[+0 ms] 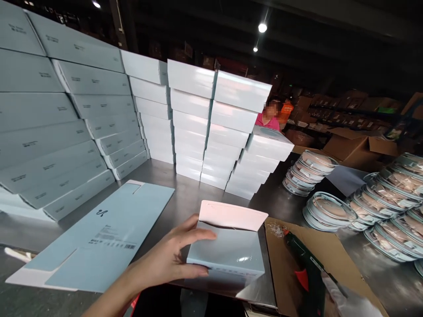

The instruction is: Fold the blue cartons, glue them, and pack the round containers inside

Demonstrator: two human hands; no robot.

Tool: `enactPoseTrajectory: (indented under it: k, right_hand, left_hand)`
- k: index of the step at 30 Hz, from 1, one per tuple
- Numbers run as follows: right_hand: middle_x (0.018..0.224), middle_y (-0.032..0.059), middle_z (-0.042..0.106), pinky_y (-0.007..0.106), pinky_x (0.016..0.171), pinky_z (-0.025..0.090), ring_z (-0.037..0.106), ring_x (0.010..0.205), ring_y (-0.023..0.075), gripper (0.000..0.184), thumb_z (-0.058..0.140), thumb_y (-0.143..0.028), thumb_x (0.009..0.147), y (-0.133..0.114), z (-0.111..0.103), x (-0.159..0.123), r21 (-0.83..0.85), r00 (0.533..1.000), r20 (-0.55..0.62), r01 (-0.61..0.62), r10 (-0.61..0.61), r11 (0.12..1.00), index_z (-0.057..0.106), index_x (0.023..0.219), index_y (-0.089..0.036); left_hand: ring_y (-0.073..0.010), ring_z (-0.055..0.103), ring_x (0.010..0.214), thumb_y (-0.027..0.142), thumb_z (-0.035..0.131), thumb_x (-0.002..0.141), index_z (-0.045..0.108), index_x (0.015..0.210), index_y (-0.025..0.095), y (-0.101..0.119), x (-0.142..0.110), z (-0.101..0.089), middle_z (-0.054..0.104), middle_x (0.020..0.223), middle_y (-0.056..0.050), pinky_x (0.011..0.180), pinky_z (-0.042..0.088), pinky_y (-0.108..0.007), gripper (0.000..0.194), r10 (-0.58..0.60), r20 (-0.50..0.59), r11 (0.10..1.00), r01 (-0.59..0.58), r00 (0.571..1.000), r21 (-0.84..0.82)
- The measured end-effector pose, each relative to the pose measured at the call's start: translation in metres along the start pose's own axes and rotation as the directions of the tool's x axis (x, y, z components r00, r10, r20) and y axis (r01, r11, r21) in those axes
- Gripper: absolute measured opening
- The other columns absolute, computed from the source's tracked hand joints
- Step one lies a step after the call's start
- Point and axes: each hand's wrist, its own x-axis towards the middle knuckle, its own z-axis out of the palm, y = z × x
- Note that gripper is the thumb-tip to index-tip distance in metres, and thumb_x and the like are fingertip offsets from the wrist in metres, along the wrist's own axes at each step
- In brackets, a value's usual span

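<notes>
My left hand [165, 259] grips the left side of a small pale-blue box [228, 253], thumb on top and fingers beneath. The box rests at the near edge of the metal table [185, 198] with its white lid flap [231, 215] standing open. To the right, a green glue gun [302, 259] with a red trigger lies tilted over a brown cardboard sheet [330, 251], its nozzle pointing toward the box. A pale blurred shape [350, 301] sits at the gun's rear. I cannot make out whether it is my right hand.
A flat unfolded blue carton [99, 240] lies at the left. Tall stacks of closed white boxes [211, 127] fill the back and left. Piles of round lidded containers [383, 198] stand at the right. A person in pink [269, 121] is behind the stacks.
</notes>
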Motion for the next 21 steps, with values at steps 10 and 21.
enactPoseTrajectory:
  k: [10, 21]
  right_hand:
    - [0.157, 0.0076, 0.055, 0.051, 0.118, 0.037, 0.047, 0.147, 0.0276, 0.085, 0.080, -0.047, 0.086, -0.091, 0.078, -0.008, 0.542, 0.622, 0.261, 0.538, -0.739, 0.645, 0.034, 0.157, -0.049]
    - [0.127, 0.0068, 0.068, 0.036, 0.108, 0.052, 0.053, 0.137, 0.0211, 0.057, 0.060, -0.007, 0.094, -0.124, 0.078, -0.023, 0.405, 0.245, 0.163, 0.867, -0.956, 0.291, 0.054, 0.145, -0.032]
  left_hand:
    - [-0.0359, 0.063, 0.130, 0.046, 0.083, 0.084, 0.065, 0.126, 0.037, -0.020, -0.004, 0.022, 0.049, 0.149, -0.010, 0.102, 0.058, -0.046, 0.046, 0.197, -0.212, 0.976, -0.212, 0.957, -0.052]
    - [-0.0380, 0.037, 0.151, 0.023, 0.072, 0.095, 0.075, 0.116, 0.031, -0.011, 0.000, 0.012, 0.058, 0.128, -0.011, 0.117, 0.045, -0.053, 0.022, 0.461, -0.095, 0.878, -0.438, 0.882, 0.194]
